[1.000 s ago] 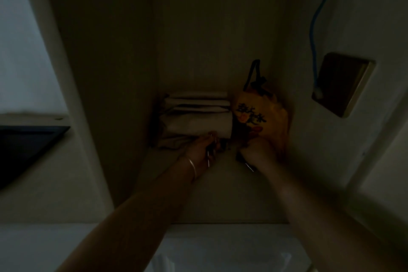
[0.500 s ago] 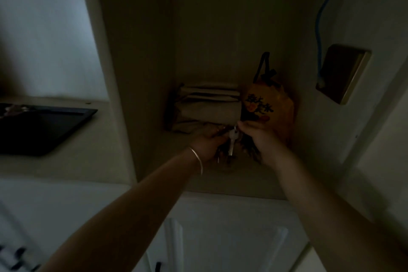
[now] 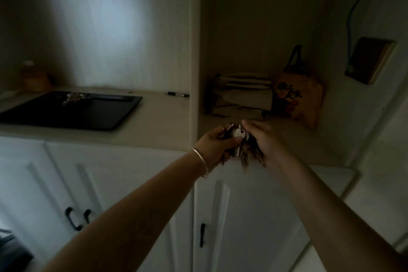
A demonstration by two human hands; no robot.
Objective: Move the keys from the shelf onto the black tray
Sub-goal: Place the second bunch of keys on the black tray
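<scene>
Between both hands (image 3: pixel 218 143) (image 3: pixel 263 141), bunched keys (image 3: pixel 239 139) dangle (one pale round head).

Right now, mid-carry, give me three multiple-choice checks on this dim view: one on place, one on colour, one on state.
1. Where is the flat black rectangular tray?
A. on the counter in the left bay
B. in the right alcove
C. on the floor

2. What colour is the cable on the right wall?
A. red
B. blue
C. white

3. What is the state of the bunch of metal keys?
A. lying on the tray
B. lying loose on the shelf
C. held between both hands

Answers:
1 A, it lies left of the divider.
2 B, it hangs blue above the wooden box.
3 C, left hand and right hand grip it.
</scene>
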